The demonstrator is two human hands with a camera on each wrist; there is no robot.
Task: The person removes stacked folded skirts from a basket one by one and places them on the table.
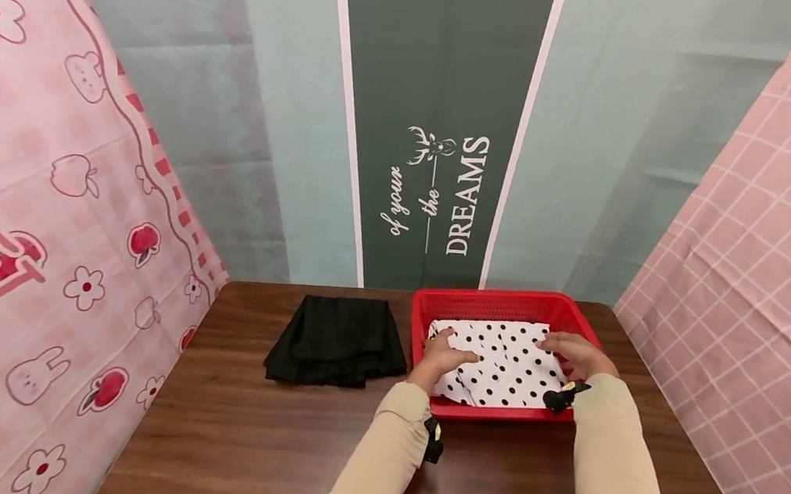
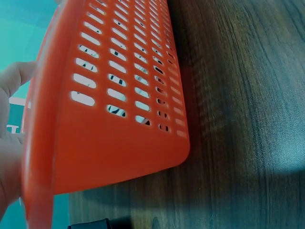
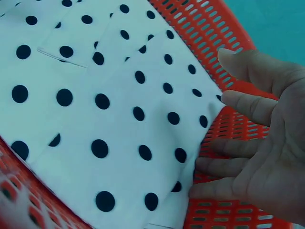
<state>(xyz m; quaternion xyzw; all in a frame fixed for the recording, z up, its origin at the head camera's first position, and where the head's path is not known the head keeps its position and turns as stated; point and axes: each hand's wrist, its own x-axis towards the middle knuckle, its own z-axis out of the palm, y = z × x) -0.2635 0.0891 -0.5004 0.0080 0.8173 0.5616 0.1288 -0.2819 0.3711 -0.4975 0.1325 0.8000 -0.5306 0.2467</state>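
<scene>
A white cloth with black polka dots [image 1: 498, 366] lies folded flat inside a red perforated plastic basket [image 1: 487, 413]. Over the basket's left side, my left hand [image 1: 444, 356] is spread above the cloth. In the left wrist view only part of the left hand [image 2: 10, 143] shows past the basket rim [image 2: 43, 124]; its fingertips are mostly hidden. My right hand [image 1: 580, 352] reaches in at the right side. The right wrist view shows the right hand [image 3: 262, 129] with extended fingers beside the cloth's edge [image 3: 176, 100], some fingertips touching or very near it.
A folded black cloth [image 1: 338, 340] lies on the brown wooden table [image 1: 266, 440], left of the basket. Behind the table hangs a green and grey curtain [image 1: 447, 63]. Pink patterned curtains [image 1: 753, 270] enclose both sides.
</scene>
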